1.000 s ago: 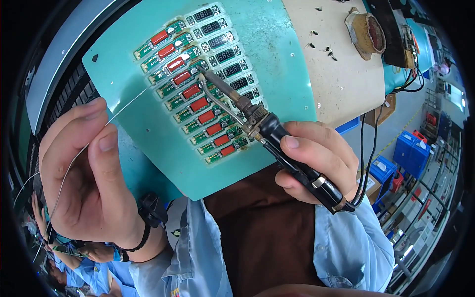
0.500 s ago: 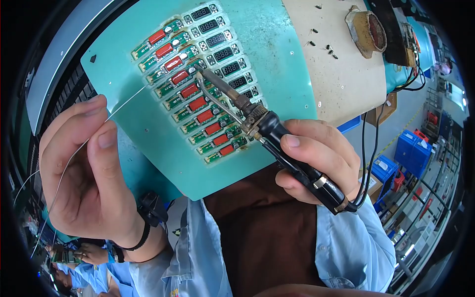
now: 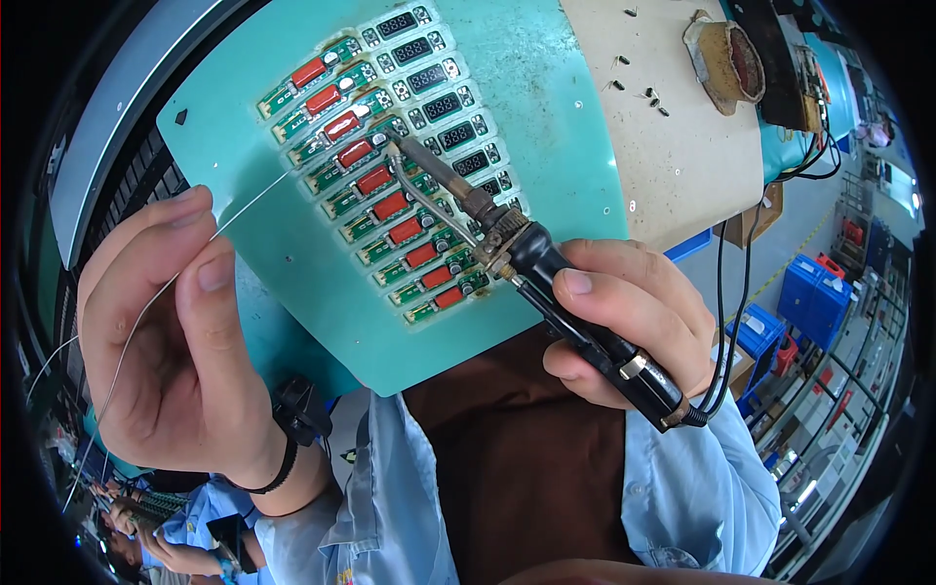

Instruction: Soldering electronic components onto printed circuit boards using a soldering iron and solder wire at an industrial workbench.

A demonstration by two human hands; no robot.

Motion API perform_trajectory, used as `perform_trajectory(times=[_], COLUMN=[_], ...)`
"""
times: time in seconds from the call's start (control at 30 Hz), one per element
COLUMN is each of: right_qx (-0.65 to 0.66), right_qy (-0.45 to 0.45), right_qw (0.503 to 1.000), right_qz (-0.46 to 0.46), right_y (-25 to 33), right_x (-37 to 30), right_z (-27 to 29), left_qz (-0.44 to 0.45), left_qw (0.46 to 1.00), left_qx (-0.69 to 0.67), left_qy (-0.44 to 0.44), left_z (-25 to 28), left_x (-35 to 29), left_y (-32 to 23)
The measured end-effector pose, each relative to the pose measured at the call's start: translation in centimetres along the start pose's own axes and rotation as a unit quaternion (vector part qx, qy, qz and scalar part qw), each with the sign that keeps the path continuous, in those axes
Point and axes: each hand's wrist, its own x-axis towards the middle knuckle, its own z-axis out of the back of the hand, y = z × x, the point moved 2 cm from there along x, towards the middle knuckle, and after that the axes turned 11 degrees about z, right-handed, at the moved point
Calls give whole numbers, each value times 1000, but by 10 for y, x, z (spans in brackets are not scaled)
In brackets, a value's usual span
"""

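Starting at the left, the left hand (image 3: 166, 331) is up, thumb and forefinger pinched narrow on a thin silvery wire (image 3: 252, 207); the other fingers curl in, apparently steadying its trailing length. The free end pokes out ahead and to the right of that pinch, likely kept straight for good aim, and stops close to the row of small circuit boards (image 3: 373, 179); whether it touches, I cannot tell.

Those boards lie beyond and between both hands' fingers on a teal sheet (image 3: 526, 88), ranked side by side, each with a red block, probably so every one presents the same way. Small dark displays (image 3: 442, 105) line their right ends.

Now the soldering iron (image 3: 546, 258)! It slants up and left from the right hand (image 3: 643, 312), whose fingers wrap its black handle well behind the metal, presumably clear of heat. Its tip hangs at a board's right end; contact is unclear.

Out past the right fingers, tiny loose parts (image 3: 651, 97) dot the tan surface (image 3: 663, 185), with a brown ring-shaped holder (image 3: 726, 63) just beside.
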Motion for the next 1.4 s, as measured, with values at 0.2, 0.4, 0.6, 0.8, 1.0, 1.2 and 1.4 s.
perform_trajectory(times=[0.2,0.4,0.6,0.8,1.0,1.2,1.4], right_qx=[1,-7,12,2,-5,-3,7], right_qy=[-20,-43,-52,-3,10,23,30], right_qw=[1000,999,999,1000,1000,1000,1000], right_qz=[-1,10,11,16,18,9,3], right_y=[0,4,4,2,0,2,2], right_x=[-2,-10,-19,-21,-20,-19,-19], right_z=[-1,1,2,4,3,4,2], left_qz=[-19,-14,-32,-30,-20,-26,-18], left_qw=[1000,1000,999,998,999,998,999], left_qx=[3,12,21,33,33,46,27], left_qy=[-6,-23,-20,-38,-27,-17,-20], left_z=[1,5,-1,-6,-9,-7,-11], left_x=[-2,-10,-12,-15,-16,-14,-15], left_y=[-4,-5,-4,-6,-5,-3,-4])
